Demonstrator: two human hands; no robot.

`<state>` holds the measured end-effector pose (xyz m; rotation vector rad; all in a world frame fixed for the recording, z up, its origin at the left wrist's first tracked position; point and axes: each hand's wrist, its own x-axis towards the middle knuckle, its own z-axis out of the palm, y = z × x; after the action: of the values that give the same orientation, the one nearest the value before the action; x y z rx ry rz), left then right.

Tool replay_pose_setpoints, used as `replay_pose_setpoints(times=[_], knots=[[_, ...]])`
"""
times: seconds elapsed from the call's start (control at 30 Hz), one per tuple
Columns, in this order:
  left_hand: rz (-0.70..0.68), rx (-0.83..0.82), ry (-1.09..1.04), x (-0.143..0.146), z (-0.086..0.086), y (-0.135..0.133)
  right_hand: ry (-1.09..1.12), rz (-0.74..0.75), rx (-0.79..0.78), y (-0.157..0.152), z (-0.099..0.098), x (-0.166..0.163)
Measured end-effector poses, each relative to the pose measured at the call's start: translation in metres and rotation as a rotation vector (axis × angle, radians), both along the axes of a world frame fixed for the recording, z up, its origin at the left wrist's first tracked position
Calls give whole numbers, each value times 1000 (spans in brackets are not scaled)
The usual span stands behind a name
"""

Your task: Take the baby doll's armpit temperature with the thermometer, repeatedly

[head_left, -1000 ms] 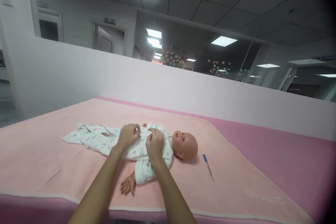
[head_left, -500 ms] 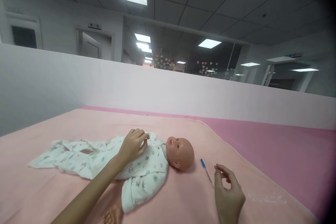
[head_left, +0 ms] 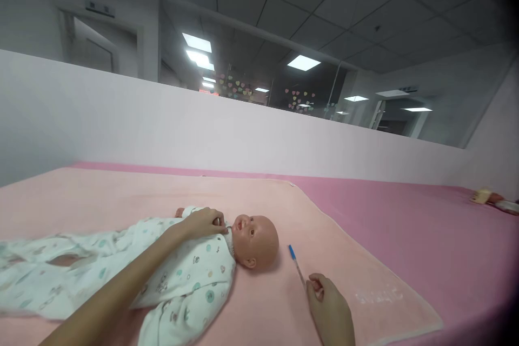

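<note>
A baby doll (head_left: 259,243) lies on its back, head to the right, dressed in a white patterned sleepsuit (head_left: 194,270). My left hand (head_left: 208,223) rests on the chest with bent fingers, its fingertips closed at the neckline. Beside the doll's head is a thin, clear thermometer (head_left: 299,270) with a blue end (head_left: 292,252) pointing away from me. At its near end is my right hand (head_left: 330,305), thumb and fingers pinched together where the rod meets them. Its exact grip is partly hidden.
A peach blanket (head_left: 259,319) lies under the doll, on a pink padded surface (head_left: 385,216). A low white wall (head_left: 227,135) runs along the back. Some small items (head_left: 482,195), yellow and brown, lie at the far right.
The view has turned right. My left hand has slid along the chest to the doll's neckline. My right hand has come to the thermometer's near end, its fingers closing.
</note>
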<state>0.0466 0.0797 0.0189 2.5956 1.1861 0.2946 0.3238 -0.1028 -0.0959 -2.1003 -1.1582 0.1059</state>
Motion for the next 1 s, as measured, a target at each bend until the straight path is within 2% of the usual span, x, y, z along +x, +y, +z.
replay_pose_setpoints(times=[0.3, 0.63, 0.73, 0.87, 1.0], knots=[[90, -35, 39, -5, 9, -8, -30, -46, -79, 5, -6, 0], [32, -28, 118, -6, 15, -10, -134, -22, -108, 3, -8, 1], [32, 28, 152, -4, 16, -13, -177, -20, -131, 2, -11, 0], [81, 191, 243, 0, 17, -19, -230, 9, -146, 1, -15, 0], [76, 215, 264, -4, 22, -21, -192, -71, -122, -3, -9, 1]])
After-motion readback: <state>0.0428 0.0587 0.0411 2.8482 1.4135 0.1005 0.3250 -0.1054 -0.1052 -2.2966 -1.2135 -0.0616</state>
